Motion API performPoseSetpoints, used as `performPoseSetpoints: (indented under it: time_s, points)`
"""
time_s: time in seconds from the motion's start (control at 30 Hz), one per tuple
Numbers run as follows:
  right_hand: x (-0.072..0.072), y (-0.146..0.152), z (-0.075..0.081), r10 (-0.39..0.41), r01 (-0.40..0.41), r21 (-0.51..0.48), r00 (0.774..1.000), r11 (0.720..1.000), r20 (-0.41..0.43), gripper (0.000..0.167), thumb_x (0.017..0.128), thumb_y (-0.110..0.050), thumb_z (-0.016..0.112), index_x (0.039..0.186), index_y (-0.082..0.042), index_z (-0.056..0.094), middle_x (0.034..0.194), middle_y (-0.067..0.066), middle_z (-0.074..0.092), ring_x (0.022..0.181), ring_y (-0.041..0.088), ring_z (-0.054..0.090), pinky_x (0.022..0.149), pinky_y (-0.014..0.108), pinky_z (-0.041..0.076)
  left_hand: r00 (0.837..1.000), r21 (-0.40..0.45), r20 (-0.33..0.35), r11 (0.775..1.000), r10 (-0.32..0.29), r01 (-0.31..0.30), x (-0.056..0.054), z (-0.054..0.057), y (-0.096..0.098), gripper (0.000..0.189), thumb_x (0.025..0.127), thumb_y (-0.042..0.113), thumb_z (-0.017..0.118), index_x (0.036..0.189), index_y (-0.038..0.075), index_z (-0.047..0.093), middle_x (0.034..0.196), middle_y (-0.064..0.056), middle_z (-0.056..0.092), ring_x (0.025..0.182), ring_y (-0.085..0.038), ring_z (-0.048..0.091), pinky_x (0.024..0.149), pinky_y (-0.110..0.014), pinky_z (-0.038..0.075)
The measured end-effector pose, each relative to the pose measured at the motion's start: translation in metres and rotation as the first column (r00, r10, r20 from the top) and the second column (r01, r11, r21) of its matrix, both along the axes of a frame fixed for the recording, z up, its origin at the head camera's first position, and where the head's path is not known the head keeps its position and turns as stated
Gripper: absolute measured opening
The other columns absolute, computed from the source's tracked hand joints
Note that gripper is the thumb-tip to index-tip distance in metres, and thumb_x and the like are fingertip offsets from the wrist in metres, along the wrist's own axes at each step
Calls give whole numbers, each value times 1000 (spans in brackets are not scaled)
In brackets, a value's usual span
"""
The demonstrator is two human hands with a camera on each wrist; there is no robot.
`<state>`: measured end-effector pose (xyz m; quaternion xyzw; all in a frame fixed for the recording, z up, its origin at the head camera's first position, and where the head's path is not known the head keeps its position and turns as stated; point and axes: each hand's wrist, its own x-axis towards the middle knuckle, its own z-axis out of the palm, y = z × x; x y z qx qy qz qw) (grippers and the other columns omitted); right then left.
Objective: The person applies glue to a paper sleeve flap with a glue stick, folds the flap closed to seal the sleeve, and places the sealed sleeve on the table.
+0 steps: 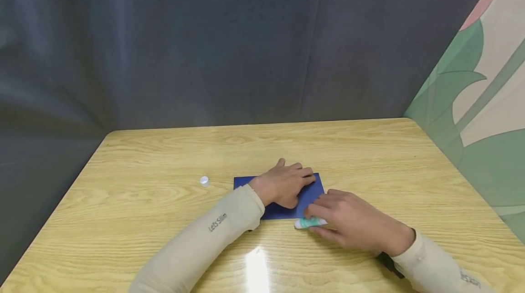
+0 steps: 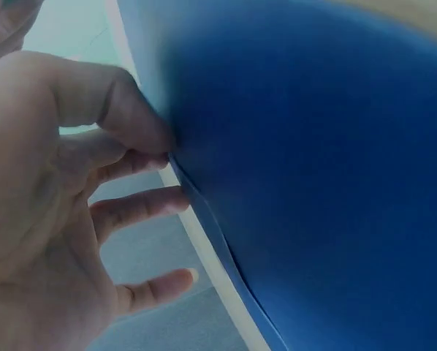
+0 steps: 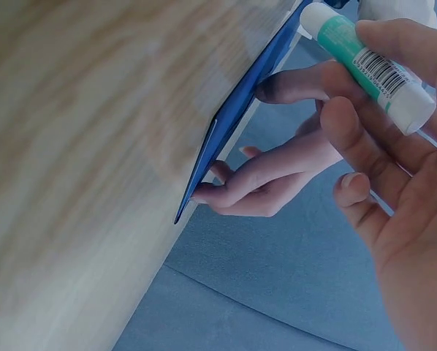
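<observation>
The right hand [image 1: 346,218] pinches a white-and-green cylindrical glue stick [image 1: 306,223] beside the near edge of a dark-blue rectangular paper sheet [image 1: 308,198]; the left hand [image 1: 284,185] rests spread on it. Further left, a round white cap [image 1: 204,181] lies on the wood-grained table [image 1: 160,161].

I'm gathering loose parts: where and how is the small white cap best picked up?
Probably pinch the small white cap by its round side wall, coming from above and the person's left: it sits on the table, with the blue sheet and left hand to its right.
</observation>
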<state>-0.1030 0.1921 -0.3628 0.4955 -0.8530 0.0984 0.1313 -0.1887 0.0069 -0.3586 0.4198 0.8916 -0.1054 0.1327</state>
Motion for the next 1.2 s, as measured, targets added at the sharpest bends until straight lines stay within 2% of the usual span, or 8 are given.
performPoseSetpoints:
  time_s: [0.13, 0.43, 0.63, 0.77, 0.87, 0.97, 1.07, 1.2]
  points:
    - [-1, 1, 0, 3, -3, -4, 1000, 1000, -10, 16, 90, -30, 73, 102, -23, 65, 91, -15, 63, 81, 0, 57, 73, 25, 51, 1000, -7, -10, 1000, 15, -15, 0, 0, 3, 68, 98, 32, 60, 157, 34, 27, 164, 17, 24, 146, -8, 31, 118, -56, 30]
    - [0, 0, -2, 25, -25, -20, 1000, 999, -14, 19, 88, -29, 75, 103, -23, 64, 91, -15, 62, 81, 0, 57, 73, 25, 51, 998, -28, -67, 1000, -5, 3, 3, -2, 7, 66, 98, 37, 61, 156, 37, 30, 162, 18, 26, 144, -8, 34, 115, -53, 31]
    - [0, 2, 2, 25, -26, -27, 999, 999, -31, 21, 86, -27, 77, 101, -23, 63, 86, -16, 59, 77, -1, 53, 69, 23, 49, 1000, 6, 21, 1000, 17, -17, 1, 7, -3, 59, 103, 30, 50, 157, 36, 26, 164, 16, 24, 150, -11, 27, 121, -54, 23]
    - [-1, 1, 2, 22, -23, -28, 999, 999, -34, 20, 86, -27, 77, 100, -24, 63, 85, -17, 58, 76, -1, 51, 69, 22, 48, 999, 83, 36, 996, 30, -33, 2, 16, -27, 53, 104, 24, 49, 154, 31, 37, 160, 11, 36, 149, -14, 31, 122, -54, 24]
    - [-1, 1, 1, 12, -13, -25, 1000, 1000, -27, 19, 88, -28, 76, 101, -24, 63, 86, -18, 57, 76, -2, 50, 69, 22, 48, 1000, 118, 1, 993, 16, -16, 11, 22, -52, 46, 103, 22, 50, 149, 25, 48, 151, 5, 48, 141, -17, 42, 116, -50, 34]
    - [-1, 0, 1, 10, -11, -23, 1000, 1000, -24, 19, 87, -28, 76, 101, -25, 63, 87, -18, 59, 77, -2, 51, 70, 22, 48, 1000, 153, 3, 988, -6, 5, 29, 25, -77, 41, 103, 21, 50, 144, 20, 54, 144, 2, 55, 133, -19, 50, 110, -44, 42]
    - [-2, -1, 1, 22, -23, -27, 999, 999, -31, 19, 87, -26, 76, 102, -25, 63, 88, -17, 59, 77, -1, 52, 71, 24, 49, 998, 190, 15, 980, -61, 57, 49, 21, -95, 38, 103, 19, 50, 140, 15, 58, 138, 0, 58, 128, -19, 54, 108, -38, 46]
    - [-3, -2, 1, 31, -33, -40, 999, 999, -35, 20, 87, -25, 76, 101, -24, 63, 86, -18, 58, 76, -2, 50, 70, 23, 48, 991, 201, -33, 971, -128, 132, 68, 13, -108, 34, 101, 15, 53, 134, 13, 62, 131, 2, 61, 118, -16, 57, 100, -29, 50]
